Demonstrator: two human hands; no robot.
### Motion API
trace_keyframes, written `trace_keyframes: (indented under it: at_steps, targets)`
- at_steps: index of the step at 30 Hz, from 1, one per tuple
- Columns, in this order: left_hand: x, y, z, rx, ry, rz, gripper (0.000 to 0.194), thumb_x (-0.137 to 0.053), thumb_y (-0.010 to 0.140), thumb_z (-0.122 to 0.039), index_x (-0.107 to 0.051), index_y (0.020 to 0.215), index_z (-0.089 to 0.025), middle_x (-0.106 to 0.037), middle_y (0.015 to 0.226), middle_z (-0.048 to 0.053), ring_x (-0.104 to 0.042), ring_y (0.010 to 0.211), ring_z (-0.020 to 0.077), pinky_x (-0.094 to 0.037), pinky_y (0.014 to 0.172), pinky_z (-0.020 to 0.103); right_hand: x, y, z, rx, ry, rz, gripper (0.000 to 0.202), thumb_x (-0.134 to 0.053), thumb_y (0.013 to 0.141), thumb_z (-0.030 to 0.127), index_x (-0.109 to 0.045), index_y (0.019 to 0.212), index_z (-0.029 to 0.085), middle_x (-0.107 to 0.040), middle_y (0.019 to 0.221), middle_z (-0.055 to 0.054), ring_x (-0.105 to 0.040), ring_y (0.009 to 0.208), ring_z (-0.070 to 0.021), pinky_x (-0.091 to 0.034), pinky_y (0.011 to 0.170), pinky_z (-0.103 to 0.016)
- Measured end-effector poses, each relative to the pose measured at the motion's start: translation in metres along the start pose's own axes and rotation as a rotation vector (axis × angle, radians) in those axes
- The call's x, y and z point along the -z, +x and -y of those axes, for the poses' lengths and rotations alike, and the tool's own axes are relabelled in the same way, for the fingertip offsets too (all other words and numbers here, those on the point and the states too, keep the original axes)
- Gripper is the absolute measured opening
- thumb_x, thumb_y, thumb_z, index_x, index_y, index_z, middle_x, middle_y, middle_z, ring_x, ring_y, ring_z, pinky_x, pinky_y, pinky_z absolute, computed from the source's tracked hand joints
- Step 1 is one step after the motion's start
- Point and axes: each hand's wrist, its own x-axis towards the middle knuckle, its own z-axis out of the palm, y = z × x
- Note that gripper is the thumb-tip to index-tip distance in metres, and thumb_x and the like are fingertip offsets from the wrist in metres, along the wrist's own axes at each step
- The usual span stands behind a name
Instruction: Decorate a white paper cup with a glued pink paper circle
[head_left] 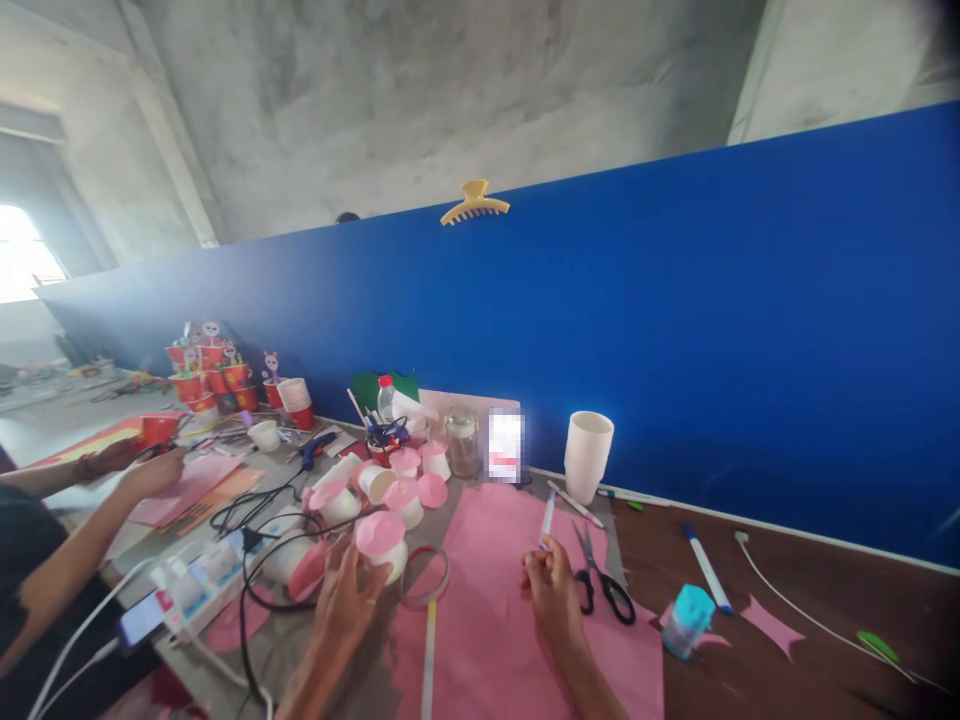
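My left hand (346, 590) has its thumb and fingers around a small white paper cup (394, 562) topped with a pink paper circle (379, 533). Between the fingertips of my right hand (551, 590) a white pen (548, 515) points upward. Beneath that hand lies a large pink paper sheet (480, 640). Black-handled scissors (592, 575) rest on the sheet, just right of my right hand. A roll of tape (425, 577) stands beside the held cup. More white cups with pink paper circles (405, 495) cluster beyond my left hand.
Behind the sheet stand a glass jar (462, 445) and stacked white cups (589, 455). A blue-capped container (688, 620) and marker (707, 568) lie right. Black cables and a power strip (217, 580) run along the left, near another person's hands (154, 465). A blue partition (675, 320) bounds the back.
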Motion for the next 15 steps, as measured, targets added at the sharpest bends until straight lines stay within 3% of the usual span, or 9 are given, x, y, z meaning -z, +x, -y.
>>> trace_keyframes:
  at_steps: [9,15]
  targets:
    - [0.004,-0.013,0.027,0.028,0.308,0.088,0.034,-0.052,0.08,-0.043,-0.063,0.1,-0.018,-0.064,0.111,0.016,-0.055,0.119,0.0362,-0.047,0.097,0.048,0.002,0.0,-0.005,-0.034,-0.035,-0.007,0.053,-0.056,0.075,0.046,-0.055,0.118,0.014,-0.063,0.066,0.0,-0.058,0.051,-0.0194,-0.047,0.05,-0.032]
    - [0.001,-0.014,0.037,0.087,0.394,0.04,0.058,-0.05,0.078,-0.042,-0.054,0.123,-0.005,-0.054,0.128,0.027,-0.045,0.131,0.0399,-0.044,0.101,0.049,0.003,-0.002,0.005,-0.025,-0.026,0.014,0.051,-0.058,0.074,0.047,-0.058,0.115,0.016,-0.061,0.063,0.0,-0.057,0.05,-0.0212,-0.046,0.048,-0.033]
